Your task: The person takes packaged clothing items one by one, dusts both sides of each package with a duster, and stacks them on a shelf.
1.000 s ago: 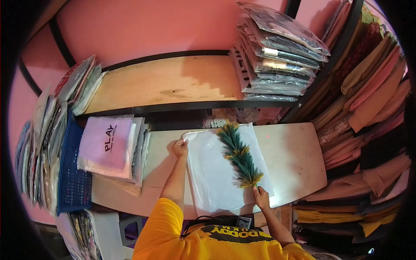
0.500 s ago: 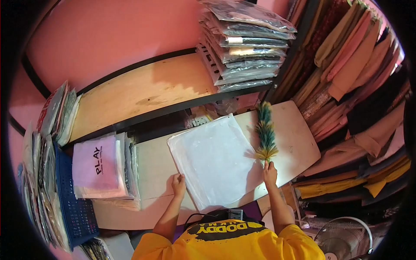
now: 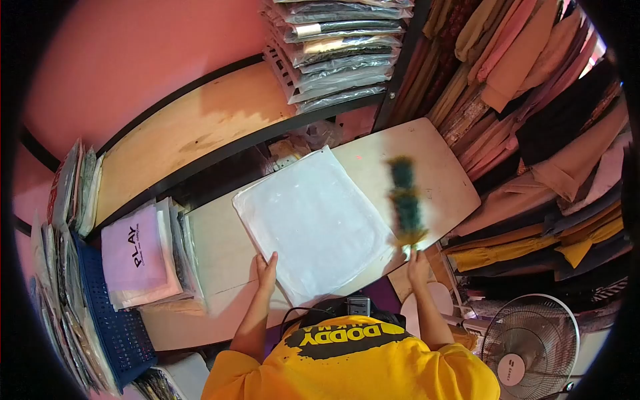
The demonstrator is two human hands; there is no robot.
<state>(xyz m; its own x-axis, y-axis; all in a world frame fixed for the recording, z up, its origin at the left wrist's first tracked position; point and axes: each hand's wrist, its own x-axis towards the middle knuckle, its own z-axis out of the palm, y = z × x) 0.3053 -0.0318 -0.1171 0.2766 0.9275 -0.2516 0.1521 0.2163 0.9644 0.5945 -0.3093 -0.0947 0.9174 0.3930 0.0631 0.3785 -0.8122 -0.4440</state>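
Note:
A stack of flat white sheets or bags (image 3: 313, 223) lies at an angle on the pale table (image 3: 443, 160). At its lower left edge is my left hand (image 3: 265, 268), thumb raised and fingers partly curled by the stack's side; whether they grip it is unclear. My right hand (image 3: 418, 263) is closed round the handle of a green and yellow feather duster (image 3: 405, 200). The duster points away from me over the table, right of the stack, and is blurred by motion.
Bagged garments are piled on the wooden shelf (image 3: 220, 110) behind the table. At left are a PLAY package (image 3: 139, 250) and a blue basket (image 3: 113, 320). Clothes (image 3: 533, 173) hang at right, above a fan (image 3: 530, 347).
The view has shifted, so most things appear further left and the fan shows more. The duster has moved and is now blurred. My left hand's thumb has lifted from its earlier curled pose.

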